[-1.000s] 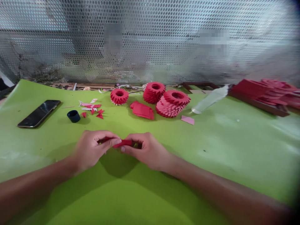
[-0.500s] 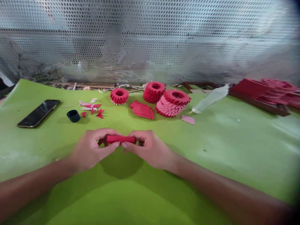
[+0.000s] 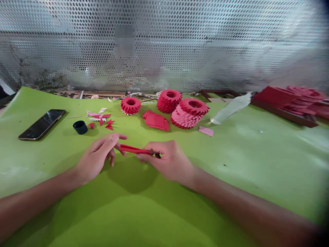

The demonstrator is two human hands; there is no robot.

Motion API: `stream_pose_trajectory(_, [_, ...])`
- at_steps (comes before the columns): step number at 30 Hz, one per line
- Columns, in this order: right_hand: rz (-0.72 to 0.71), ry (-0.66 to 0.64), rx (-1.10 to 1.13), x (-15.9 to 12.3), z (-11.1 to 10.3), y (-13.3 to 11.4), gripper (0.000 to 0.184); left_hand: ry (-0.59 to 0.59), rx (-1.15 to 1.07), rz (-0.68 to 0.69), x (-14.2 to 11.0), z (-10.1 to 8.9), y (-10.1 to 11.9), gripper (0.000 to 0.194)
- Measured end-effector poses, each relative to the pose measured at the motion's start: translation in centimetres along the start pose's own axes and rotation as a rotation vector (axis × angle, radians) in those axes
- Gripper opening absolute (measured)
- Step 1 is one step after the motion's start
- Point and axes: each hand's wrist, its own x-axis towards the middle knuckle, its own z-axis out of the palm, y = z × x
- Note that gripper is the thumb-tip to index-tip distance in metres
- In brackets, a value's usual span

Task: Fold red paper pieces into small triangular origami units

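A narrow folded strip of red paper [image 3: 133,149] is held above the green tabletop [image 3: 128,219], seen nearly edge-on. My right hand [image 3: 171,161] pinches its right end between thumb and fingers. At the other end, my left hand [image 3: 99,154] has its fingers apart, close beside the strip; whether a finger touches it is hard to make out. Beyond my hands lies a stack of red paper pieces [image 3: 156,120]. Behind it and to its right stand a red ring of folded paper [image 3: 169,101] and a pink and red one [image 3: 189,113].
A smaller red paper ring [image 3: 131,105] sits at the back. On the left are a phone [image 3: 42,124], a dark tape roll [image 3: 80,127] and paper scraps [image 3: 101,118]. Rightward lie a pink slip [image 3: 206,131], a clear bottle [image 3: 231,109] and a tray of red paper [image 3: 288,103]. Perforated metal sheeting [image 3: 164,44] stands behind.
My left hand has let go of its pinch and spread its fingers. The red paper has turned from showing its flat face to nearly edge-on, still in my right hand.
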Motion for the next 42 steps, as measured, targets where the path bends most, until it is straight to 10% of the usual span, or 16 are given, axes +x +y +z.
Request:
stream_pose_trajectory(7, [-0.676, 0.108, -0.488, -0.6, -0.1, 1.3, 0.028, -0.152, 0.074, -0.039, -0.3, 0.0, -0.1, 0.046])
stream_pose_trajectory(16, [-0.884, 0.072, -0.530, -0.6, -1.1, 0.1, 0.024, -0.208, -0.059, -0.046, 0.1, 0.0, -0.4, 0.040])
stream_pose_trajectory(25, [-0.782, -0.073, -0.258, -0.5, -0.6, 0.4, 0.019, -0.302, -0.102, -0.142, 0.2, 0.2, -0.2, 0.029])
stream_pose_trajectory(35, [-0.080, -0.258, 0.097, -0.7, -0.3, -0.8, 0.023, -0.181, 0.190, -0.132, -0.1, 0.2, 0.2, 0.031])
stream_pose_trajectory(42, [0.046, -0.279, 0.127, -0.7, -0.3, -1.4, 0.022, -0.190, 0.254, -0.036, -0.2, 0.3, -0.3, 0.027])
